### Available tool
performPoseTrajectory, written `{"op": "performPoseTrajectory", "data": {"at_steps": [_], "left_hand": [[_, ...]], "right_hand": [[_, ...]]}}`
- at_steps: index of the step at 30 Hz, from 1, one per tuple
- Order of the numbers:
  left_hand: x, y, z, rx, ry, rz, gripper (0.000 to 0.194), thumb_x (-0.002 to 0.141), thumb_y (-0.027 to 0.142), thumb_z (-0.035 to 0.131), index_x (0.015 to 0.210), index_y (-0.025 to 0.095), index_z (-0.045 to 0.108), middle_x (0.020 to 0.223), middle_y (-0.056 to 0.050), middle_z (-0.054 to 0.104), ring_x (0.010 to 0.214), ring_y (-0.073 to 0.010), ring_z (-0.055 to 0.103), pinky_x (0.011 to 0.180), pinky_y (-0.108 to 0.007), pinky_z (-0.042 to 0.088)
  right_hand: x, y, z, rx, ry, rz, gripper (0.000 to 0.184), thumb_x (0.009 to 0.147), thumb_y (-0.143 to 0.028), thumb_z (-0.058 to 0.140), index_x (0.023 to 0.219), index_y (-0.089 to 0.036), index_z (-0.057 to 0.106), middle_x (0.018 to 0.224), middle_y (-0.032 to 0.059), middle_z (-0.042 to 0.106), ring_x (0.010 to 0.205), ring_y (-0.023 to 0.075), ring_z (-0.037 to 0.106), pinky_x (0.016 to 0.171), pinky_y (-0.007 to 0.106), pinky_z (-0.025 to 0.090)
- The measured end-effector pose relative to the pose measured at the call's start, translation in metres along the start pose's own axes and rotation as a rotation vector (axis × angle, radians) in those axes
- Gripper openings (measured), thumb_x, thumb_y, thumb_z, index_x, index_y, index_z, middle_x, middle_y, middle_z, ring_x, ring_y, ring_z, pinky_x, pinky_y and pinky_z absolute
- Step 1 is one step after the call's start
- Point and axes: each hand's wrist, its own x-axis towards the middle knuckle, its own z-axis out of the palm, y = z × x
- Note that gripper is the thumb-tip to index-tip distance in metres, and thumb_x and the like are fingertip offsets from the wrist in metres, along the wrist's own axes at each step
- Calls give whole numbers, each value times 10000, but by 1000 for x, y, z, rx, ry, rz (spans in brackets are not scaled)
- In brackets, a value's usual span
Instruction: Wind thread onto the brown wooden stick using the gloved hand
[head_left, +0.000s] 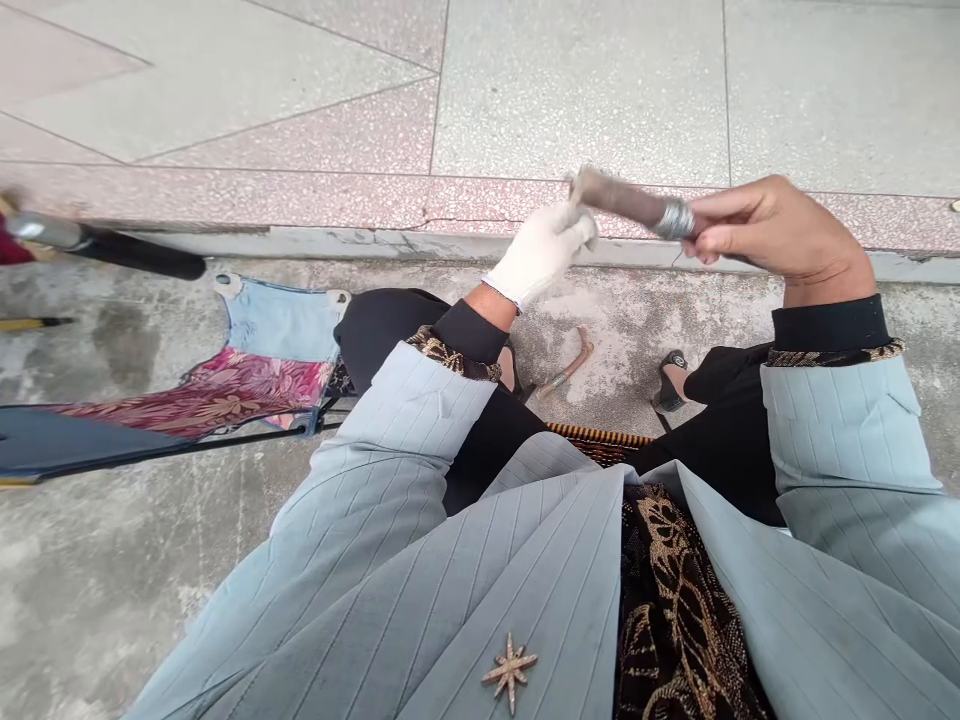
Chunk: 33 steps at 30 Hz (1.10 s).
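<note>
My right hand (757, 228) is closed around one end of a wooden handle (630, 200), slightly blurred, with silvery wire (675, 219) wound around it near my fingers. A dark part sticks out below my palm, mostly hidden. My left hand (546, 250), in a white knit glove, has its fingers curled at the handle's other, bent end. Whether those fingers grip the wood is unclear. On the concrete between my feet lies a similar curved wooden handle (574, 362), also with a wire-wrapped section.
A low tiled step (585, 110) runs across ahead, with an edge at its front. To the left stands a fabric folding chair (279, 318). A black bar-like thing (142, 250) juts in at far left, above a thin yellow-and-black object (34, 323). Beneath me shows a woven seat (600, 440).
</note>
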Motion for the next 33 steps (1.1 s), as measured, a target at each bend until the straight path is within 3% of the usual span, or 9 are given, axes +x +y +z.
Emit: {"op": "performPoseTrajectory", "data": {"at_steps": [3, 5, 7, 14, 20, 25, 27, 31, 33], "left_hand": [[-7, 8, 16, 50, -279, 124, 320, 953, 338, 390, 906, 150, 646, 769, -15, 628, 712, -132, 548, 678, -261, 394], [-13, 14, 24, 93, -433, 225, 330, 956, 356, 391, 947, 165, 659, 822, -14, 656, 736, -135, 562, 689, -253, 391], [-16, 19, 26, 171, -485, 267, 353, 965, 373, 375, 992, 176, 667, 849, -18, 669, 740, -141, 569, 682, -252, 381], [-15, 15, 6, 402, -334, 267, 379, 976, 400, 380, 1054, 186, 683, 866, -34, 681, 775, -167, 606, 710, -267, 396], [-3, 4, 0, 299, -233, 317, 335, 956, 313, 405, 1037, 174, 699, 910, -30, 691, 855, -169, 632, 798, -292, 446], [7, 0, 7, 124, -231, 263, 310, 946, 309, 435, 1018, 148, 689, 896, -24, 684, 844, -151, 617, 810, -287, 461], [7, 1, 14, 37, -264, 216, 314, 958, 318, 427, 988, 135, 680, 878, -32, 679, 799, -140, 606, 770, -274, 464], [0, 7, 29, -94, -367, 146, 363, 982, 380, 406, 963, 124, 663, 788, -34, 651, 682, -117, 558, 687, -243, 443], [-5, 11, 32, -86, -444, 189, 355, 975, 384, 418, 964, 131, 666, 768, -22, 647, 676, -113, 550, 698, -236, 435]], "right_hand": [[2, -1, 1, 32, 314, -38, 103, 825, -299, 709, 804, -199, 725, 712, 4, 593, 629, 115, 469, 612, 291, 386], [6, 6, 2, -118, 391, 41, 93, 814, -283, 694, 799, -196, 723, 650, 1, 550, 614, 126, 466, 594, 298, 371], [10, 15, 2, -324, 382, 144, 134, 803, -313, 688, 841, -199, 748, 644, 9, 572, 638, 155, 502, 601, 310, 380], [17, 28, 7, -639, 37, 326, 228, 771, -385, 704, 899, -219, 794, 705, 28, 684, 675, 189, 558, 630, 336, 399], [22, 25, 29, -543, -265, 307, 240, 735, -441, 724, 901, -292, 812, 707, -11, 688, 598, 143, 495, 589, 311, 390], [14, 13, 25, -374, -425, 174, 280, 745, -448, 709, 961, -298, 807, 783, -29, 719, 681, 152, 550, 645, 296, 424], [10, 5, 20, -318, -342, 119, 294, 749, -423, 711, 991, -283, 800, 807, -24, 722, 706, 156, 564, 670, 299, 435], [7, -1, 10, -246, 229, 70, 266, 810, -324, 654, 1012, -197, 772, 805, 38, 701, 687, 168, 559, 649, 319, 434], [10, 5, 7, -322, 423, 112, 268, 873, -327, 592, 1033, -185, 753, 806, 68, 698, 715, 195, 570, 659, 341, 437]]}}
